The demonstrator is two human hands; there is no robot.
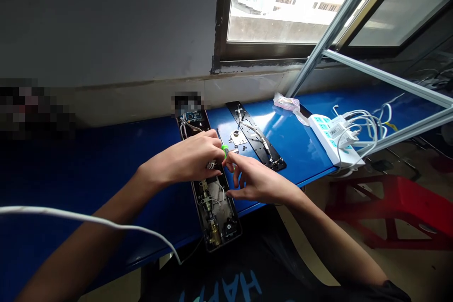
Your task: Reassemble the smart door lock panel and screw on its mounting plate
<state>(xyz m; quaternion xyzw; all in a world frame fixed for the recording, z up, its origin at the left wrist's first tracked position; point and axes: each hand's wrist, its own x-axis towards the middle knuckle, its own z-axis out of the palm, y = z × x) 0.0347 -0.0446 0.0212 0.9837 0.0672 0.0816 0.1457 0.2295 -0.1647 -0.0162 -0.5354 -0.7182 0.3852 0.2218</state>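
A long black device housing (231, 207) lies open, partly over the table's front edge, with a circuit board (193, 116) at its far end and a brass-coloured mechanism (213, 231) at its near end. My left hand (193, 153) is closed over the housing's middle, beside white wires (211, 165); what its fingers grip is hidden. My right hand (256, 179) is closed on a tool with a green handle (225, 150), probably a screwdriver, close to the left fingertips. The tool's tip cannot be made out.
On the blue table (300, 151), right of the housing, lie a metal plate (238, 138), small dark parts (244, 148) and a long black panel (253, 137) with a cable. Further right are a plastic bag (286, 102) and a power strip (327, 139). A red stool (399, 207) stands below.
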